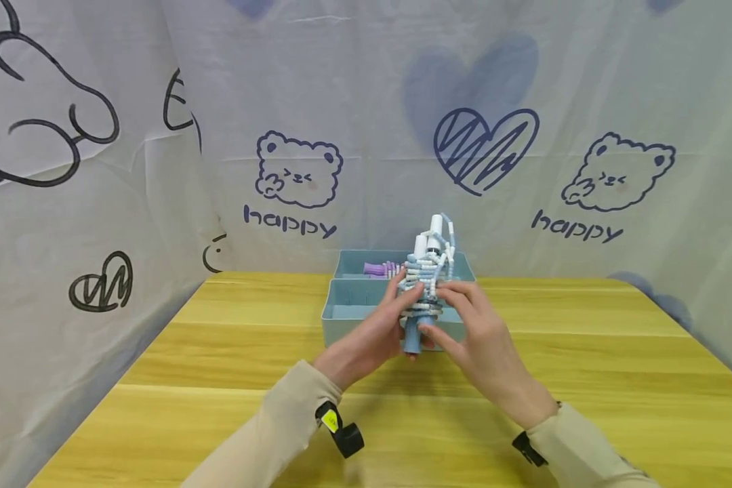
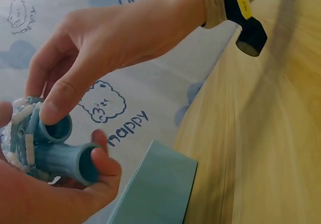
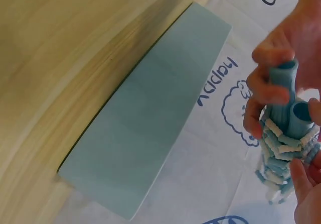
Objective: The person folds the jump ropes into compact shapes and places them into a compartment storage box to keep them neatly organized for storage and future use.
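Note:
A beaded jump rope (image 1: 425,274) in light blue and white is wound in a bundle round its two handles, held up in front of the box. Its blue handle ends (image 2: 62,161) point down toward me, and white tube ends stick out at the top. My left hand (image 1: 372,332) grips the bundle from the left and below, its fingers curled round one handle in the right wrist view. My right hand (image 1: 484,342) pinches the bundle from the right, thumb by the other handle and fingers on the beads. Loose beaded strands loop at the upper right.
A blue-grey divided box (image 1: 348,291) stands behind the hands at the table's back edge. In its rear compartment lies a purple beaded jump rope (image 1: 377,269). A printed white curtain (image 1: 366,102) hangs behind the wooden table (image 1: 219,366).

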### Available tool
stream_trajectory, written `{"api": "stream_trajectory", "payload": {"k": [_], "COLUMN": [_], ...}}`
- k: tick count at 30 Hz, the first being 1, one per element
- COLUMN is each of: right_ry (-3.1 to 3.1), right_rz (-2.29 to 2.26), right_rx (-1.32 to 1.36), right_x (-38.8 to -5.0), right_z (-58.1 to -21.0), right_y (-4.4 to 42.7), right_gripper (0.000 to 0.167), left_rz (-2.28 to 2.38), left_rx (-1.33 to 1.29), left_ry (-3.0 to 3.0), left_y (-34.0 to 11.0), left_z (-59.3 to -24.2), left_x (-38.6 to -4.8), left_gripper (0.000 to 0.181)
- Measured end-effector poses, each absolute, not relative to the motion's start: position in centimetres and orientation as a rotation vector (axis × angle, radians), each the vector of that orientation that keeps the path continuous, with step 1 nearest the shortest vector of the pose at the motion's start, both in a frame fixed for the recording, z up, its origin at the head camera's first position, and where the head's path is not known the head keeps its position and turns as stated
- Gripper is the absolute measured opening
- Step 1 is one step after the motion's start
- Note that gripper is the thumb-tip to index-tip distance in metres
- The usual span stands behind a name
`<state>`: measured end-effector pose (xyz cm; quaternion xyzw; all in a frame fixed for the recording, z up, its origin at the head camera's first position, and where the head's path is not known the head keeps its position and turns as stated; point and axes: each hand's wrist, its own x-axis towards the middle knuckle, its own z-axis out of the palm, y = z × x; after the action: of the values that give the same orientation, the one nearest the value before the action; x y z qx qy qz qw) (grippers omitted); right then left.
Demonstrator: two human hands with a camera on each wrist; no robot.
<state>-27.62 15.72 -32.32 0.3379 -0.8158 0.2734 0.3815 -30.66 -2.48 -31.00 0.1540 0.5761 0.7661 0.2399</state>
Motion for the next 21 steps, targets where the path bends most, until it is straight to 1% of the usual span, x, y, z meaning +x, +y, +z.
{"api": "stream_trajectory", "payload": {"k": [3, 5, 7, 11, 13, 16, 21], "right_ry": [-2.064, -2.049, -2.038, -2.008, -1.995, -1.990, -2.027], "right_rz": [0.698, 0.721, 0.745, 0.750, 0.711, 0.656, 0.671], "right_rx": [0.880, 0.890, 0.889, 0.873, 0.860, 0.856, 0.897], "right_x": [-27.6, -27.6, -27.6, -27.7, -27.9, -27.9, -28.0], "right_z": [-32.5, -32.5, -32.5, -32.1, -31.8, -31.2, -31.0], "right_y": [15.6, 15.6, 15.6, 15.9, 16.2, 16.6, 16.7], "right_gripper": [0.059, 0.056, 0.048, 0.028, 0.021, 0.018, 0.018], "left_rz": [2.136, 2.139, 2.124, 2.071, 2.043, 2.007, 1.978], "left_rx": [0.404, 0.401, 0.414, 0.456, 0.473, 0.484, 0.502], "left_ry": [1.634, 1.690, 1.726, 1.754, 1.763, 1.780, 1.787], "left_y": [-2.3, -2.4, -2.4, -2.6, -2.7, -2.8, -3.0], "left_z": [-31.0, -31.0, -31.0, -31.2, -31.3, -31.6, -32.0], "left_x": [-30.7, -30.7, -30.9, -31.1, -31.2, -31.4, -31.7], "left_gripper": [0.074, 0.074, 0.072, 0.065, 0.064, 0.065, 0.063]}}
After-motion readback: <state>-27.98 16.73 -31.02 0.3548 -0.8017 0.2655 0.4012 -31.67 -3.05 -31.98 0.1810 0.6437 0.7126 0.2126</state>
